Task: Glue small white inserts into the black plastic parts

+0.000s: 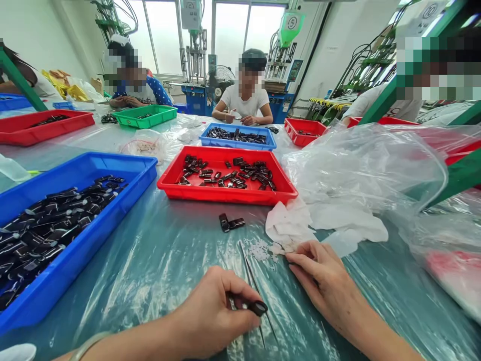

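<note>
My left hand [220, 311] is closed around a small black glossy part [257, 308] with a rounded end; most of it is hidden in the fingers. Under that hand a pair of metal tweezers [246, 260] lies on the plastic-covered table [143, 260], tips pointing away from me. My right hand [323, 281] is pinched at the edge of a pile of small whitish bits [259, 249]; what its fingertips hold, if anything, cannot be made out. Just beyond the bits lies crumpled white paper [289, 223]. Two black parts [231, 222] rest touching each other beyond the tweezers.
A red tray [225, 195] with scattered black parts stands ahead, a fuller blue tray [124, 210] at left. Behind is another blue tray [238, 145]. Clear plastic bags [368, 165] heap up at right beside a green post [413, 65]. Co-workers [246, 98] sit across the table.
</note>
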Action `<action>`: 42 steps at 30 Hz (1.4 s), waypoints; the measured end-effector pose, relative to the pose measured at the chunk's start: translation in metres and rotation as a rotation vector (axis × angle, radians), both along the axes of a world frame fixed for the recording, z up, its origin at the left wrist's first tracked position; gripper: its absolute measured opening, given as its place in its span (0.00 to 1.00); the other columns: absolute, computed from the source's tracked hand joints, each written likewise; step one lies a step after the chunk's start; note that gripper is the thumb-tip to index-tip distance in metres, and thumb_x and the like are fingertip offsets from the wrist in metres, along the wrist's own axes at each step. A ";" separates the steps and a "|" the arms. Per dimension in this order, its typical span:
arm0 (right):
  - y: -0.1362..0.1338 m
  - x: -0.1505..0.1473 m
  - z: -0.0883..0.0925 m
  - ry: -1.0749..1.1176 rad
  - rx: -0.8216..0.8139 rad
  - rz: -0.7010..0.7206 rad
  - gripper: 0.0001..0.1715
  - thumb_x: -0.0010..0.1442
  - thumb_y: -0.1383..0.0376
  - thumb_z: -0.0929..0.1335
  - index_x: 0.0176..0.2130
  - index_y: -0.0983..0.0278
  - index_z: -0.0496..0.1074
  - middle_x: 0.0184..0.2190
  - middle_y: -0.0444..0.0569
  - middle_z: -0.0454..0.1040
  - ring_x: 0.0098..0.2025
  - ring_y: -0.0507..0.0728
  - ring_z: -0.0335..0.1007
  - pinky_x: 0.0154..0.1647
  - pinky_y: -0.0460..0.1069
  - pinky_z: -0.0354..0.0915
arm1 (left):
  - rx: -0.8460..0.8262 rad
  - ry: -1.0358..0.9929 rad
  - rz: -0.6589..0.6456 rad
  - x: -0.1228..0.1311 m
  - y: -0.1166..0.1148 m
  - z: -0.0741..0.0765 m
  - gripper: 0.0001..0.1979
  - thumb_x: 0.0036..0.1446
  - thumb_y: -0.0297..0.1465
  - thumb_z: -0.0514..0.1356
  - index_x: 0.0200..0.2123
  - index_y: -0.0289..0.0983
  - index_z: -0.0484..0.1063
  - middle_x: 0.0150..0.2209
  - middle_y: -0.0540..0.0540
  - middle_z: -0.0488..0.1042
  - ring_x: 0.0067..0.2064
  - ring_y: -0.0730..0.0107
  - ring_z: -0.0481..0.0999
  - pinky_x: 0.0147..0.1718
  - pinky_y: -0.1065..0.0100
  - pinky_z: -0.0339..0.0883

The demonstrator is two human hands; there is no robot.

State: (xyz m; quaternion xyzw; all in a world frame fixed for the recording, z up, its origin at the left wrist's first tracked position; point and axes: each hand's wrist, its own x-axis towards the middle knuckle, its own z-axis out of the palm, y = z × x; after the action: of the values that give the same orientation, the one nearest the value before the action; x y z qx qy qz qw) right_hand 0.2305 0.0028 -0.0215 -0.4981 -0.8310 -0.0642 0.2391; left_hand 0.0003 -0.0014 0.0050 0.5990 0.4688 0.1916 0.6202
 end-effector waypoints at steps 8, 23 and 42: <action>-0.004 -0.004 0.001 -0.082 0.061 0.005 0.17 0.65 0.66 0.56 0.31 0.62 0.69 0.29 0.49 0.69 0.32 0.56 0.66 0.31 0.50 0.62 | -0.007 0.003 -0.020 -0.002 0.000 -0.012 0.11 0.40 0.29 0.62 0.29 0.31 0.79 0.19 0.52 0.64 0.22 0.80 0.57 0.19 0.75 0.49; -0.019 -0.014 0.011 0.051 0.014 0.128 0.09 0.61 0.70 0.60 0.40 0.62 0.67 0.31 0.48 0.72 0.34 0.55 0.70 0.35 0.49 0.66 | 0.000 -0.119 -0.048 -0.003 0.002 -0.015 0.10 0.42 0.27 0.62 0.30 0.30 0.78 0.23 0.49 0.71 0.25 0.77 0.63 0.24 0.75 0.56; -0.038 -0.051 0.022 0.480 -0.241 0.337 0.14 0.55 0.77 0.66 0.39 0.61 0.71 0.29 0.47 0.72 0.30 0.51 0.71 0.32 0.46 0.71 | 0.024 -0.156 -0.122 -0.004 0.004 -0.014 0.10 0.44 0.26 0.60 0.32 0.31 0.79 0.23 0.49 0.69 0.26 0.76 0.63 0.25 0.75 0.56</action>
State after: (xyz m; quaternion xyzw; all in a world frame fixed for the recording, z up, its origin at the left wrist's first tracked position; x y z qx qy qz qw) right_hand 0.1793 -0.0355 0.0009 -0.3789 -0.8234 0.1946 0.3749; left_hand -0.0041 0.0025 -0.0090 0.6172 0.3793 0.2051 0.6581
